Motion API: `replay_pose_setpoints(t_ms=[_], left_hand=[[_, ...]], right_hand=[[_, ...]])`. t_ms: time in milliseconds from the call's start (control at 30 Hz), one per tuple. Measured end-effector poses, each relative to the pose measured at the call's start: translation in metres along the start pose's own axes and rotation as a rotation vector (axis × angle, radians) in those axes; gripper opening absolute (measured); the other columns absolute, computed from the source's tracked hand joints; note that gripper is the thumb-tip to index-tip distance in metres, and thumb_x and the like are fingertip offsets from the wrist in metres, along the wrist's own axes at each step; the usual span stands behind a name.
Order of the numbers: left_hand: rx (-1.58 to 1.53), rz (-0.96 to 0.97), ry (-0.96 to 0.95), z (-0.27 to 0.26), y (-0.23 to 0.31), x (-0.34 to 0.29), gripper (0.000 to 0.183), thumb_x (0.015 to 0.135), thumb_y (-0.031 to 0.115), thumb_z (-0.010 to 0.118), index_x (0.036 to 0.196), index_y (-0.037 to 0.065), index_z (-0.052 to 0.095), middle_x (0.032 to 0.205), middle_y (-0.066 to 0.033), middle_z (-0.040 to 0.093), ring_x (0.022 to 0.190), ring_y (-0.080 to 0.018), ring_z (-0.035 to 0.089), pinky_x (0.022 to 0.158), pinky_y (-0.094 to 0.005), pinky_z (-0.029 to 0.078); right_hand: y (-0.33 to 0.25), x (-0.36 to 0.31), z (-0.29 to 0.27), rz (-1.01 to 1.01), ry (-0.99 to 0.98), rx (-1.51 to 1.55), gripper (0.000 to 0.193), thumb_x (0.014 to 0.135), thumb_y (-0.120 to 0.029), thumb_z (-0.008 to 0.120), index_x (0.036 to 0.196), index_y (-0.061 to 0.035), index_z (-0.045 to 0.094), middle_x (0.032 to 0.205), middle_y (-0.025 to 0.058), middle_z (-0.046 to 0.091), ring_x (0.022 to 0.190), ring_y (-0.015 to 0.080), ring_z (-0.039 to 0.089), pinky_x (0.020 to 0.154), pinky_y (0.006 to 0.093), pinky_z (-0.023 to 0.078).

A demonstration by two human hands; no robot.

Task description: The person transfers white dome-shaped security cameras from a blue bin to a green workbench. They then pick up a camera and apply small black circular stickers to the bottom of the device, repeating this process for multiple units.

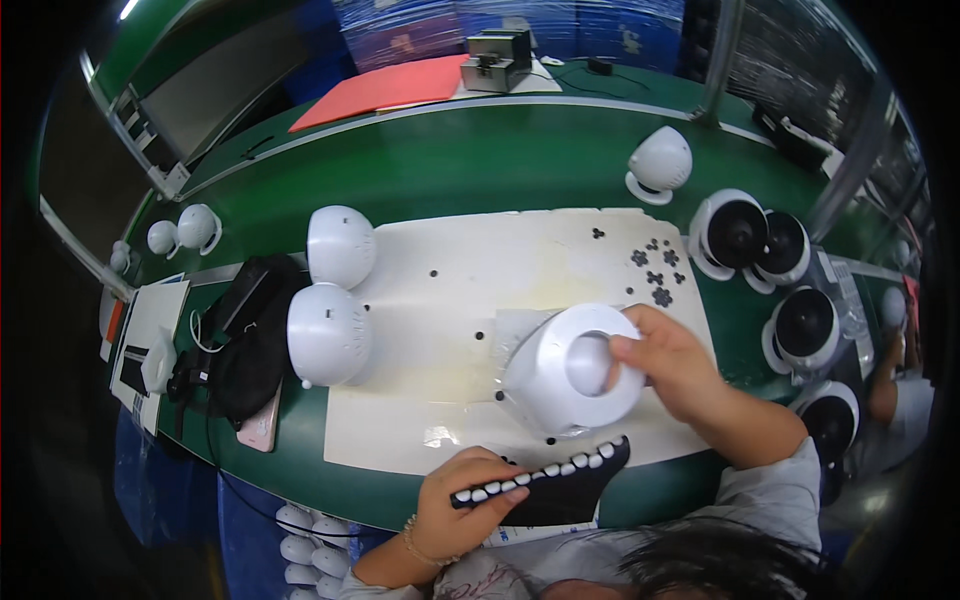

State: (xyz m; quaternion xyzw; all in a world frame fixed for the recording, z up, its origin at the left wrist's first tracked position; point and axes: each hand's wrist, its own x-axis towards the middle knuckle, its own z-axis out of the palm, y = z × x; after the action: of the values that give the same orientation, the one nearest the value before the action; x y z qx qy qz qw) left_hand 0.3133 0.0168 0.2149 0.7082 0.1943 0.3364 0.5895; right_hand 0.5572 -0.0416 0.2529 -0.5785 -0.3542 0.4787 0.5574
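My right hand (672, 362) grips a white dome-shaped housing (570, 368), tilted on the white mat (440, 300), with fingers over its round opening. My left hand (468, 500) rests at the near edge of the mat, fingers closed on a black strip (560, 478) carrying a row of small white pads. Several small black cross-shaped parts (655, 268) lie on the mat beyond the housing, to its right.
Two white domes (335, 290) stand at the mat's left edge beside a black pouch (245, 335) and a phone. Several black-faced round units (770, 270) line the right side. One more white dome (660, 160) sits behind. A red sheet (385, 88) and a grey device lie far back.
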Motion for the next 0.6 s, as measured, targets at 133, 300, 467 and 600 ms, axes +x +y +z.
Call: replay_pose_setpoints(t_ms=[133, 300, 467, 600], left_hand=[[-0.101, -0.069, 0.108, 0.009, 0.001, -0.001, 0.019, 0.070, -0.003, 0.066, 0.088, -0.005, 0.059, 0.080, -0.0130, 0.058, 0.071, -0.0172, 0.054, 0.065, -0.0253, 0.043], [-0.123, -0.046, 0.142, 0.019, 0.002, 0.004, 0.019, 0.070, -0.003, 0.066, 0.088, -0.006, 0.059, 0.078, -0.0125, 0.057, 0.069, -0.0166, 0.053, 0.064, -0.0251, 0.042], [0.060, 0.149, 0.132, 0.024, 0.000, 0.011, 0.020, 0.065, -0.005, 0.067, 0.083, -0.004, 0.060, 0.075, -0.0123, 0.061, 0.067, -0.0201, 0.054, 0.064, -0.0274, 0.043], [0.184, 0.293, 0.138, 0.024, -0.003, 0.016, 0.023, 0.059, -0.007, 0.066, 0.081, -0.001, 0.062, 0.077, -0.0121, 0.065, 0.068, -0.0222, 0.056, 0.065, -0.0302, 0.044]], right_hand=[[0.006, -0.002, -0.018, 0.010, 0.056, -0.036, 0.033, 0.084, -0.024, 0.056, 0.106, -0.0006, 0.048, 0.085, 0.0071, 0.057, 0.077, 0.0149, 0.057, 0.067, 0.0273, 0.045], [0.018, -0.027, -0.023, -0.932, -0.030, -0.603, 0.042, 0.072, -0.017, 0.069, 0.106, -0.0037, 0.049, 0.089, 0.0079, 0.059, 0.086, 0.0240, 0.055, 0.072, 0.0337, 0.043], [0.005, -0.039, -0.016, -0.718, -0.172, -0.576, 0.042, 0.067, -0.014, 0.072, 0.104, -0.0068, 0.054, 0.084, 0.0047, 0.060, 0.078, 0.0215, 0.057, 0.071, 0.0309, 0.043], [-0.004, -0.042, -0.020, -0.521, -0.221, -0.369, 0.033, 0.069, -0.012, 0.070, 0.099, -0.0064, 0.058, 0.081, 0.0049, 0.061, 0.077, 0.0209, 0.057, 0.071, 0.0306, 0.044]])
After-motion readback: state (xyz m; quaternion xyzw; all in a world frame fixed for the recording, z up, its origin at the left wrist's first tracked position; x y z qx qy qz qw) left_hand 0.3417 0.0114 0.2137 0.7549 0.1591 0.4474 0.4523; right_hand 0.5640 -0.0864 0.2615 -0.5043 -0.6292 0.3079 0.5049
